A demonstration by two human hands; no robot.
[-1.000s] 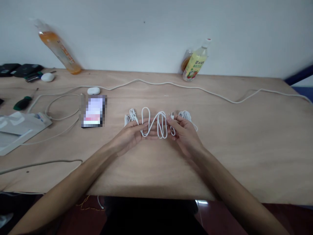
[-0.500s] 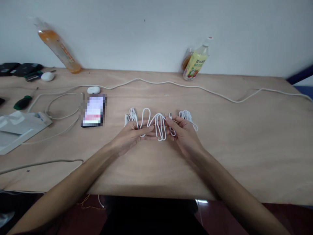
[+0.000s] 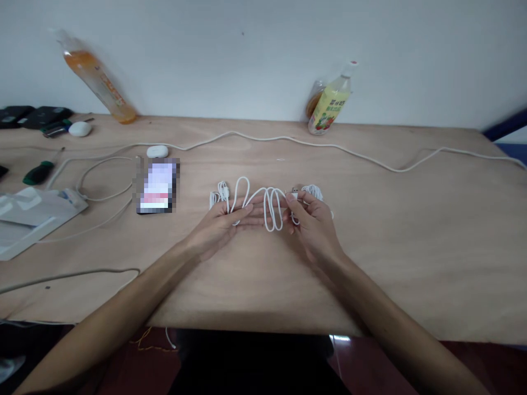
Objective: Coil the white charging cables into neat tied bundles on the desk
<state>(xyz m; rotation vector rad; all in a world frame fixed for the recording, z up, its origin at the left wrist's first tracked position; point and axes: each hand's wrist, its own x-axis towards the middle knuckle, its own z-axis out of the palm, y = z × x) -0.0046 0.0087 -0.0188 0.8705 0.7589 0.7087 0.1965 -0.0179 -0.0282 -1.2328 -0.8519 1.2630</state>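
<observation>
A white USB cable (image 3: 272, 211) hangs in loose loops between my two hands, just above the table. My left hand (image 3: 224, 222) lies palm up under the loops, its thumb pressing the cable against the fingers. Between thumb and fingertips my right hand (image 3: 310, 216) pinches the cable near its metal USB plug (image 3: 295, 190). Behind the left hand sits a white coiled cable (image 3: 223, 190) on the table. Another white cable bundle (image 3: 313, 191) lies behind the right hand, partly hidden by it.
A phone (image 3: 157, 185) and a white earbud case (image 3: 157, 151) lie to the left. A long white cord (image 3: 284, 139) crosses the table. An orange drink bottle (image 3: 99, 82) and a yellow-labelled bottle (image 3: 330, 104) stand by the wall. A green-handled screwdriver (image 3: 38, 172) lies far left.
My right hand has moved slightly right with the plug end. The loops between the hands have spread apart, and the left-hand loop stands a little higher.
</observation>
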